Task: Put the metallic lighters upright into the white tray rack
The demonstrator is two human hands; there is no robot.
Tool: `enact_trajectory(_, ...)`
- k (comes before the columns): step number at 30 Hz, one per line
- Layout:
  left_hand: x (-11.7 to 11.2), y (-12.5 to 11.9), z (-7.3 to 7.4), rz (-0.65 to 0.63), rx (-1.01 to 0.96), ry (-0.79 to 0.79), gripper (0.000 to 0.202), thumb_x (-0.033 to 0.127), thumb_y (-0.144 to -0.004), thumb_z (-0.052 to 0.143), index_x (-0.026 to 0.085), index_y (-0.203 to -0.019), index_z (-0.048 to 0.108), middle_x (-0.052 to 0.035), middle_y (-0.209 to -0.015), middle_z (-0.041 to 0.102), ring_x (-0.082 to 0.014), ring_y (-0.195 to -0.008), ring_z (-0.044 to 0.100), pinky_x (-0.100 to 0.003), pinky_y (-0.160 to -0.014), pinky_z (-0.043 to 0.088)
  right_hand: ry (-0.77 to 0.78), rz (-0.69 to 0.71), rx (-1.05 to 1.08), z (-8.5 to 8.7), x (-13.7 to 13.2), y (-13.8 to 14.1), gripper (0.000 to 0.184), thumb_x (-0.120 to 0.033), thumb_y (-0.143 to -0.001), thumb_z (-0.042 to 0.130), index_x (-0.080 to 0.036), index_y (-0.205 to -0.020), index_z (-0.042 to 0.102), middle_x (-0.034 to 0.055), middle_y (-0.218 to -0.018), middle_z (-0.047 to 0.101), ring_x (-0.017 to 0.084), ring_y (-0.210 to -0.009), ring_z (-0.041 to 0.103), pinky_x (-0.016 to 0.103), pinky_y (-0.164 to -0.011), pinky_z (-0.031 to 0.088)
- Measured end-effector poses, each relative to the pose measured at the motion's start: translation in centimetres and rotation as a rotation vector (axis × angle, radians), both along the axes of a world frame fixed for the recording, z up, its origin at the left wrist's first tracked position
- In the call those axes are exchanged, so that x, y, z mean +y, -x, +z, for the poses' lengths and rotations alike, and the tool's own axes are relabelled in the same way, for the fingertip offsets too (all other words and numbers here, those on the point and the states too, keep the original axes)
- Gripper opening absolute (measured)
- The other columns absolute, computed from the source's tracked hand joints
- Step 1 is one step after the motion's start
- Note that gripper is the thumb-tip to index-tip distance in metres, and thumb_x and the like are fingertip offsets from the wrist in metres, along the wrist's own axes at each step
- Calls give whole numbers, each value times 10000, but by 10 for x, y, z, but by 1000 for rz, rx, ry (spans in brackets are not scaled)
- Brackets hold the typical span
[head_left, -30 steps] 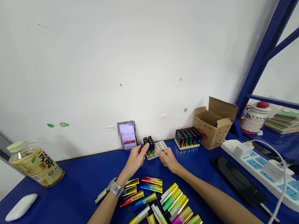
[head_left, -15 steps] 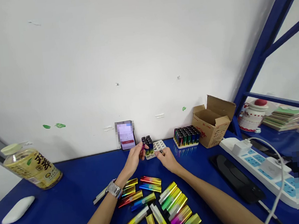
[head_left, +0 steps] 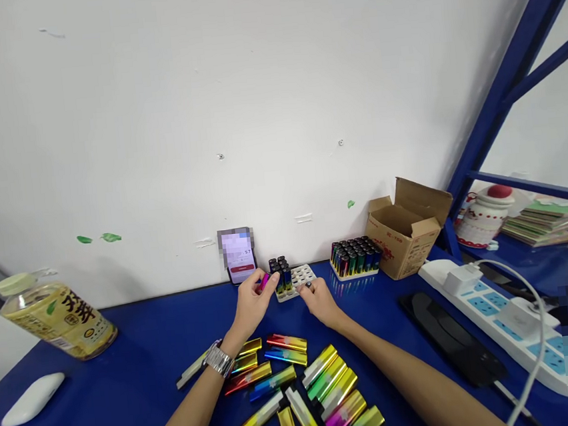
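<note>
My left hand (head_left: 253, 304) is closed on a magenta lighter (head_left: 264, 282), mostly hidden by the fingers. It is just left of a white tray with round holes (head_left: 302, 276). Several dark metallic lighters (head_left: 280, 271) stand upright in the tray's left part, while holes show on its right. With bent fingers, my right hand (head_left: 321, 303) grips the tray's near right edge. Loose shiny lighters in many colours, among them a green-yellow lighter (head_left: 329, 377) and a red-yellow lighter (head_left: 286, 342), lie on the blue table between my forearms.
Farther right, a full tray of upright lighters (head_left: 356, 259) stands beside an open cardboard box (head_left: 406, 231). A phone (head_left: 241, 257) leans on the wall. A black phone (head_left: 451, 337) and a power strip (head_left: 500, 319) lie right; a bottle (head_left: 60, 318) stands left.
My left hand has shifted slightly left, away from the standing lighters, and turned with the magenta lighter in it. My right hand stays at the tray's edge.
</note>
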State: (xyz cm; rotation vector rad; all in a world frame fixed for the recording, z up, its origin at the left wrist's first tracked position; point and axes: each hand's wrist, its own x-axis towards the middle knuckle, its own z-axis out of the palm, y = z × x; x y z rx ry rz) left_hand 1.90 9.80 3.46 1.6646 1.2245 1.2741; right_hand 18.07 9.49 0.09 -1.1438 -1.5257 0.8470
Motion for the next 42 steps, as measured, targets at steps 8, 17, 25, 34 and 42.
enact_trajectory(8, 1, 2, -3, 77, 22, -3, 446, 526, -798, 512, 228, -571, 271, 86, -464, 217, -76, -416, 235, -222, -402, 202, -14, -14, 15, 1, 0, 0, 357, -336, -706, 425, -233, -423, 233, -51, -379, 232, 63, -404, 206, 227, -388, 140)
enact_trajectory(17, 1, 5, -5, 135, 81, -27, 354, 422, -761, 501, 227, -532, 314, 74, -462, 251, -82, -399, 290, -223, -390, 223, 36, 37, 16, -1, -1, 0, 476, -467, -733, 473, -232, -409, 215, -67, -382, 193, 48, -395, 170, 226, -389, 127)
enact_trajectory(25, -1, 3, -2, 187, 121, -52, 352, 433, -781, 492, 227, -542, 336, 71, -440, 293, -94, -404, 336, -224, -403, 254, 78, 84, 64, -5, -1, -1, 549, -573, -727, 548, -222, -418, 260, -68, -376, 229, 48, -379, 202, 218, -370, 141)
enact_trajectory(34, -2, 1, 1, 9, 108, 40, 378, 537, -874, 393, 228, -658, 367, 89, -438, 388, -98, -392, 389, -222, -450, 318, 70, 99, 413, -6, -1, 2, 465, -633, -857, 335, -198, -853, 501, -43, -592, 412, 109, -497, 408, 234, -487, 392)
enact_trajectory(42, -4, 6, -1, -44, 506, -163, 270, 431, -917, 352, 228, -793, 479, -3, -643, 600, -181, -622, 572, -286, -635, 397, -230, -92, 54, -3, -5, -4, 158, -286, -817, 529, -202, -893, 639, 72, -974, 616, 210, -959, 525, 324, -857, 419)
